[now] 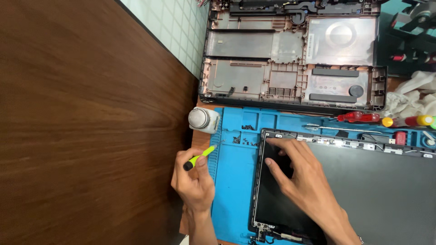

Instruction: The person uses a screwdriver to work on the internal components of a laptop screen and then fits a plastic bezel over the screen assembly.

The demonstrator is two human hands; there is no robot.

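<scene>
I see the screen panel (354, 190) lying on the work mat (234, 190). Behind the mat sits the open laptop base (290, 59). Loose screws (243, 136) lie in the mat's rear trays, left of the panel; a small bottle (203, 119) stands at its rear-left corner.

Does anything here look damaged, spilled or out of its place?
Nothing looks spilled or broken. The laptop base shell lies opened and stripped, and small black screws sit loose on the blue repair mat. The left hand holds a green screwdriver; the right hand presses the screen panel.
</scene>
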